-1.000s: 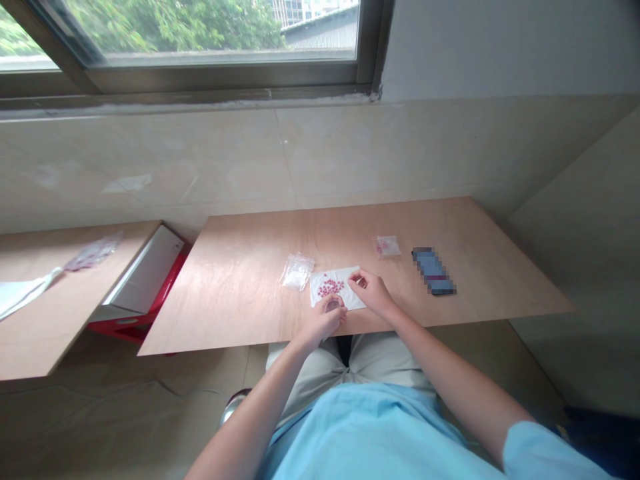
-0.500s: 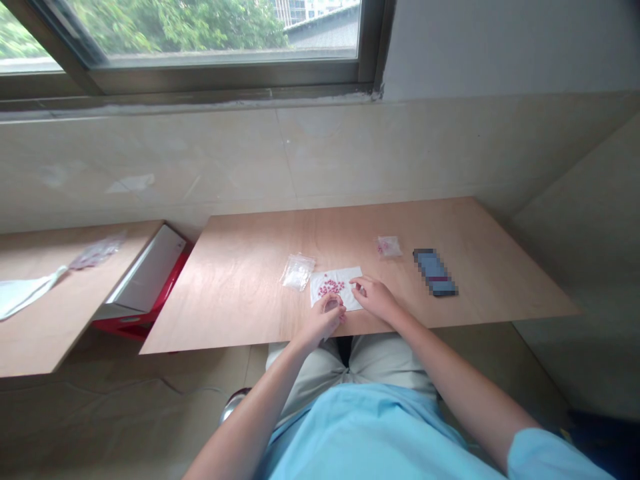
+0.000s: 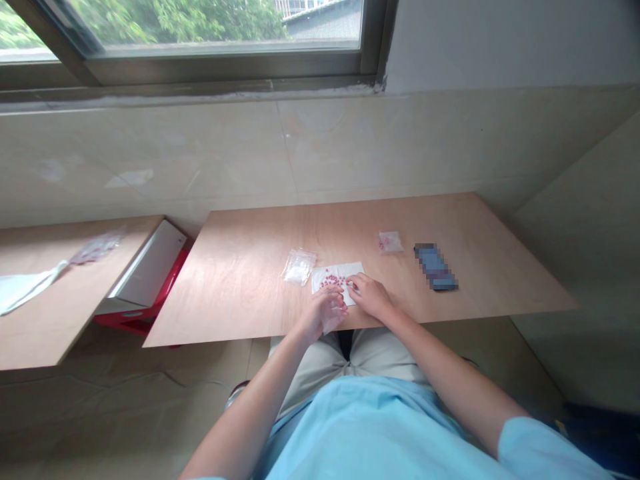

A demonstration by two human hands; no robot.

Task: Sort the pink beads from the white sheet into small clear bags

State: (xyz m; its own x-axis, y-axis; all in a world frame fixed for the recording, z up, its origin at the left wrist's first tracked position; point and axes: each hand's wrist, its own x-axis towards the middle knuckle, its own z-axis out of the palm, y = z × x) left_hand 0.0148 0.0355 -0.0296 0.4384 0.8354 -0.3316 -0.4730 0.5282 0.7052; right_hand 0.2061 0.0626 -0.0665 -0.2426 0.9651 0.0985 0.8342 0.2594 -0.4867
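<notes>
Pink beads (image 3: 330,281) on a white sheet (image 3: 351,269) at the worktop's (image 3: 240,267) near edge: tiny, light, apt to roll; pinch singly with fingertips. Right hand (image 3: 369,298) rests at them, left hand (image 3: 324,312) is curled; neither grip can be told.

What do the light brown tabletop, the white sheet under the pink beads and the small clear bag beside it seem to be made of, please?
The light brown tabletop looks like matt plywood, with faint grain streaks. The small clear bag seems thin plastic film, see-through and crinkled. The white sheet is probably paper or tissue: flat and matt.
</notes>
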